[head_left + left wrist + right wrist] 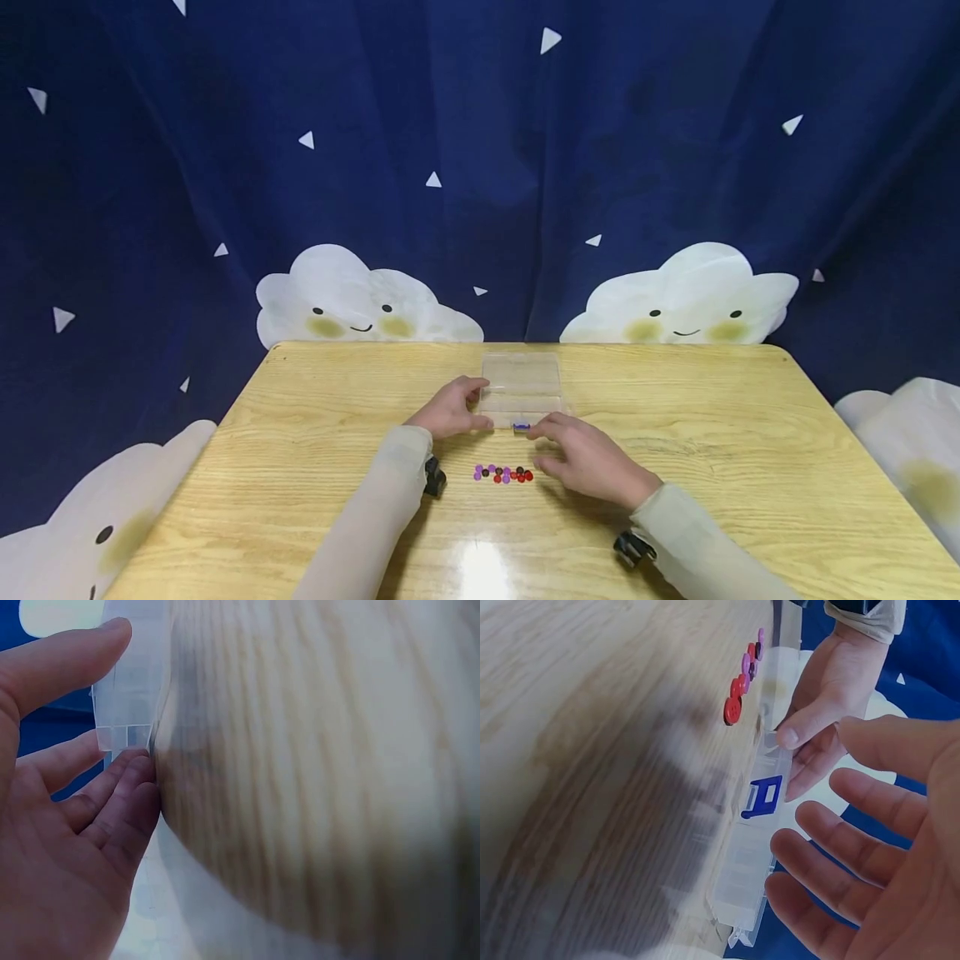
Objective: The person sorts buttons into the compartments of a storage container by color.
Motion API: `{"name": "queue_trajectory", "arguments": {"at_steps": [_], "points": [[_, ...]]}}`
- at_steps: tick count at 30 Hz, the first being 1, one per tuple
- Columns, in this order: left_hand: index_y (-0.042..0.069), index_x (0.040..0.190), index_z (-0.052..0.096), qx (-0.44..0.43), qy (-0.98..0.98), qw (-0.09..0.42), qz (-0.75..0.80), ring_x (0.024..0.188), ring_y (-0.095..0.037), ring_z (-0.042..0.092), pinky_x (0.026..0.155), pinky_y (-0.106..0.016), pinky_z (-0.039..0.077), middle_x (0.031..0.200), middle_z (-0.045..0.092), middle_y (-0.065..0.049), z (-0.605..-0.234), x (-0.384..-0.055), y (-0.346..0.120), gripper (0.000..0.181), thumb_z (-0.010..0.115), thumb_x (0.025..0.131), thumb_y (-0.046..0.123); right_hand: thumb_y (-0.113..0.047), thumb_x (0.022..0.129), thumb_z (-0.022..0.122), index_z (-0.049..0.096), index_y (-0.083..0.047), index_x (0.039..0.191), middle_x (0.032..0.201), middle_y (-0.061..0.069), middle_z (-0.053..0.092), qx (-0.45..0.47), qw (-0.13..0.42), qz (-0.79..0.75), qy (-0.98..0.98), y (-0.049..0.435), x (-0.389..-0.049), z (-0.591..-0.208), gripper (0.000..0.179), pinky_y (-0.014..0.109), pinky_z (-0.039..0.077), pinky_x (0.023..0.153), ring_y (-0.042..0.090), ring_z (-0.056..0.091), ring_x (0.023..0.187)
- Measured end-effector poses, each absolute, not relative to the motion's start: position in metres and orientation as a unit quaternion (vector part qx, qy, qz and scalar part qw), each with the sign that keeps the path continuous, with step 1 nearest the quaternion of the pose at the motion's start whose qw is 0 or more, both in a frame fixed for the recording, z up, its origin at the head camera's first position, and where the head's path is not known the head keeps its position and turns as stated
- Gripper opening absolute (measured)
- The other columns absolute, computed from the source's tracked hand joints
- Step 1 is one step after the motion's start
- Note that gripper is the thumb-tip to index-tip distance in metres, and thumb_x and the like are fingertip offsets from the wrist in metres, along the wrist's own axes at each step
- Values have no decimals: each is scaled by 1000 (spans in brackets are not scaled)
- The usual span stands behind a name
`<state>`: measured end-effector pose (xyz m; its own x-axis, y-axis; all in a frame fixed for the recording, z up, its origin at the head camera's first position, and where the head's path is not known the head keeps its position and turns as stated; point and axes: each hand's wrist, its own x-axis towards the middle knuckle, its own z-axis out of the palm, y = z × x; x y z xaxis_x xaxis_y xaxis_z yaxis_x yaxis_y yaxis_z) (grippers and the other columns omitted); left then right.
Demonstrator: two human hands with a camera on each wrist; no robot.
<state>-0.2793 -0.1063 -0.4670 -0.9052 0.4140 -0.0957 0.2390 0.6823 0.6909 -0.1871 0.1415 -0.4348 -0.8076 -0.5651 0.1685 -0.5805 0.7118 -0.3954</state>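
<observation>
A clear plastic box [519,379] with a blue latch [521,427] on its front lies toward the back of the table; its lid seems folded back. My left hand [452,410] holds the box's left end, thumb by the front corner and the other fingers along the side. In the left wrist view those fingers [131,784] meet the box's end. My right hand [588,458] hovers in front of the box with fingers spread, the fingertips near the latch and holding nothing. Purple, red and black buttons [504,474] lie in a loose row before the box.
The wooden table [300,492] has rounded far corners. A dark blue curtain [480,150] with white clouds and triangles hangs behind it. Dark wrist bands [633,548] circle both sleeves.
</observation>
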Motion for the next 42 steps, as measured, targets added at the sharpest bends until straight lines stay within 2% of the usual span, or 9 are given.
{"name": "queue_trajectory", "arguments": {"at_steps": [15,22,27,42], "points": [[11,148,46,168,901,135,376,123,-26,54,107,-44,47,133,57,-11,-470,-279,-106,78,83,80,26,-19,87,73,70,-10,115,115,2,68,336,15,197,-921,142,-183,-441,30,41,56,93,20,66,106],[11,149,45,168,901,138,376,124,-27,54,105,-45,47,134,56,-12,-468,-279,-105,78,82,82,27,-18,84,76,73,-13,109,105,-1,67,351,32,195,-915,142,-183,-447,26,34,57,83,15,65,94],[12,148,46,166,902,135,375,124,-27,54,106,-44,47,133,57,-12,-468,-280,-107,78,82,81,28,-17,85,76,75,-17,103,97,-3,64,361,26,189,-913,139,-184,-451,18,26,53,74,9,59,85],[14,149,45,152,898,148,386,127,-28,53,108,-45,46,136,56,-11,-465,-279,-108,77,82,82,27,-15,84,75,77,-19,96,95,-6,62,350,23,171,-921,130,-185,-458,13,26,52,70,8,58,83]]}}
